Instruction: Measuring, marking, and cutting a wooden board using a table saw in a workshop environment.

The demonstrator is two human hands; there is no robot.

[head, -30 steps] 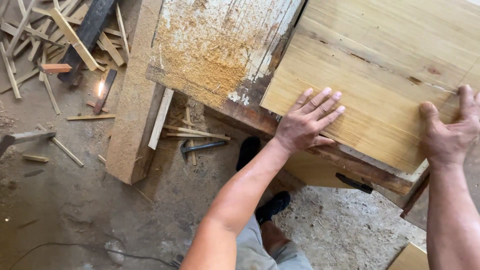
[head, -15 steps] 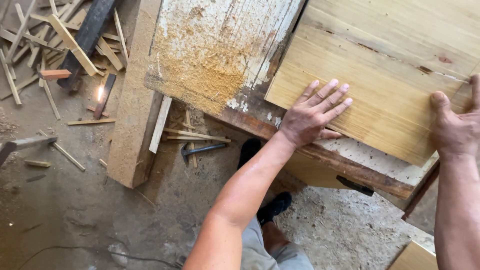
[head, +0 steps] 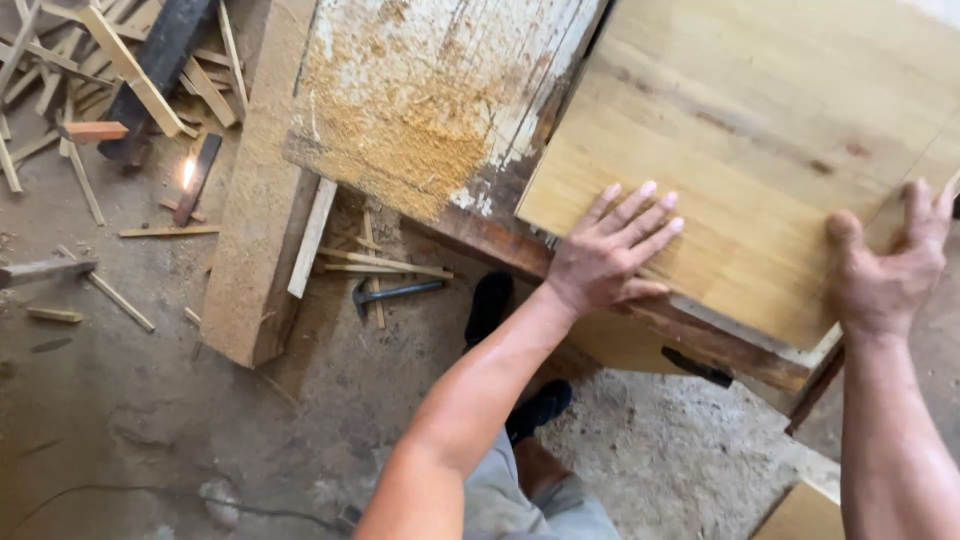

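While the head camera looks down over a workbench, a large pale plywood panel (head: 760, 150) is seen lying flat on the bench top, its near-left corner overhanging the worn front edge. The left hand (head: 605, 255) is laid palm-down on the panel near that corner, fingers spread and straight, nothing being gripped; the heel of the hand reaches the panel's edge. The right hand (head: 885, 270) is placed at the panel's near-right edge, thumb raised and fingers curled loosely upward; whether the edge is actually clasped cannot be told from this view. The two hands are held well apart, with bare panel surface between them.

To the left of the panel, the workbench (head: 440, 110) is shown as an old, whitewashed board dusted with yellow sawdust, its dark front rail chipped. Below the bench, on the dirty concrete floor, a hammer (head: 390, 292) with a dark head is lying among thin wood strips (head: 375, 262). A thick timber beam (head: 265, 190) is seen leaning or lying beside the bench on the left. Farther left, a heap of offcuts and slats (head: 120, 70) is scattered about, crossed by a dark plank (head: 160, 65). The person's dark shoes (head: 490, 305) are visible beneath the bench, and grey shorts (head: 530, 500) at the bottom of the frame.
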